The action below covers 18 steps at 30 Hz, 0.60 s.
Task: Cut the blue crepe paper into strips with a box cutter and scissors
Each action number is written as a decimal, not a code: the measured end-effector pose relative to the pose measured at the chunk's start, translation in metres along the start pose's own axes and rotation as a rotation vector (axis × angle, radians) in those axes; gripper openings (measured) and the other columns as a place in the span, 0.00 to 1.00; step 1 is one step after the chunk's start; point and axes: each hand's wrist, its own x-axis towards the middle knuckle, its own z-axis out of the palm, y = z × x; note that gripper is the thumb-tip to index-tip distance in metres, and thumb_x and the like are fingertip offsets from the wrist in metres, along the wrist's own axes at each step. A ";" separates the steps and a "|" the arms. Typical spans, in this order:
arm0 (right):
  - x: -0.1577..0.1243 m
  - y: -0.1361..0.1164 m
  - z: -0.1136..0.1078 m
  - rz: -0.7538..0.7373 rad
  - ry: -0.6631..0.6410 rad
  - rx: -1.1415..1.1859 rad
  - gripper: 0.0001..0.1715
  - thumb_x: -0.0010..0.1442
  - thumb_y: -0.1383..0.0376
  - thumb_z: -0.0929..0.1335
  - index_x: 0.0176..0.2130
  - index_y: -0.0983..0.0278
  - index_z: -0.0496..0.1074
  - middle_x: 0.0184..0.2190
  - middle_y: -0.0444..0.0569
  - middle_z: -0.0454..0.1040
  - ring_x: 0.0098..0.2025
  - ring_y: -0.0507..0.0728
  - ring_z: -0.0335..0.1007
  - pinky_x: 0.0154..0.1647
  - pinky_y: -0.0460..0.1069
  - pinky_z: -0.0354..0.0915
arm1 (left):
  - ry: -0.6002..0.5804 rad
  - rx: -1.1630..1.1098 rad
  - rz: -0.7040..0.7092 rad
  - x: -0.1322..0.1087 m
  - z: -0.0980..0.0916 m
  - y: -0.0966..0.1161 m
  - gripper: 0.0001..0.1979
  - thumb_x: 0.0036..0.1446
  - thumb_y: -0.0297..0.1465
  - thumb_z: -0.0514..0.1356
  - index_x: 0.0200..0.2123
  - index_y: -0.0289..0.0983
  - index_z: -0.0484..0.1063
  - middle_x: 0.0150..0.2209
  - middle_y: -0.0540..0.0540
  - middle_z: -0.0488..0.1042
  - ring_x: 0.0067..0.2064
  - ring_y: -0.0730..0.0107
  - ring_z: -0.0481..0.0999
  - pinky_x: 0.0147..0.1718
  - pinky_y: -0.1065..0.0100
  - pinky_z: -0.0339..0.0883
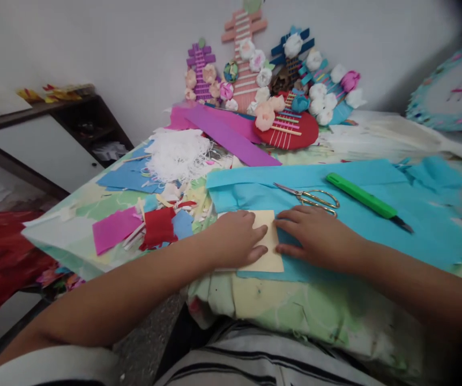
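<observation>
Broadly, a craft table [279, 305] under a green patterned cover fills the view, and a large light-blue sheet [416, 230] spreads across it beneath and beyond both hands. On that sheet, directly under the palms, lies a small cream sheet [271, 257], its near corner showing between the two hands. It looks thin, light and easily creased, probably soft craft foam or paper, so it would be best lifted by that free corner or an edge, not pinched in the middle. The left hand [235, 238] lies flat on its left part, fingers spread and extended, gripping nothing. The right hand [315, 238] rests flat too, fingertips touching the sheet's right edge. Just beyond the right knuckles sit gold-handled scissors [311, 197], with a green utility knife [365, 195] further out. Coloured paper scraps [158, 225] lie left of the left hand.
</observation>
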 end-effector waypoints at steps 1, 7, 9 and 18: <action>-0.001 0.010 -0.003 0.044 -0.017 -0.005 0.21 0.58 0.56 0.60 0.43 0.65 0.72 0.43 0.56 0.72 0.45 0.63 0.67 0.43 0.56 0.60 | 0.003 0.005 -0.008 0.001 -0.001 0.003 0.18 0.58 0.41 0.49 0.43 0.36 0.69 0.35 0.39 0.70 0.36 0.55 0.71 0.31 0.61 0.64; -0.007 0.070 -0.002 0.398 -0.124 -0.021 0.19 0.54 0.54 0.62 0.32 0.66 0.72 0.29 0.55 0.73 0.31 0.58 0.69 0.29 0.50 0.59 | 0.025 0.029 0.006 0.004 0.005 0.015 0.19 0.59 0.36 0.47 0.42 0.28 0.69 0.42 0.32 0.70 0.46 0.52 0.68 0.41 0.58 0.64; -0.008 0.075 -0.001 0.398 -0.130 -0.010 0.18 0.54 0.54 0.62 0.30 0.65 0.72 0.28 0.53 0.73 0.31 0.58 0.68 0.29 0.49 0.59 | 0.028 0.026 0.022 0.004 0.008 0.017 0.19 0.60 0.35 0.47 0.42 0.27 0.69 0.44 0.32 0.70 0.47 0.53 0.67 0.43 0.59 0.63; -0.045 0.118 -0.014 0.876 -0.231 -0.054 0.24 0.54 0.54 0.64 0.42 0.71 0.71 0.39 0.61 0.72 0.41 0.64 0.68 0.38 0.54 0.61 | 0.060 0.016 -0.009 -0.001 0.015 0.017 0.20 0.61 0.35 0.47 0.51 0.29 0.64 0.50 0.30 0.66 0.51 0.52 0.66 0.44 0.57 0.63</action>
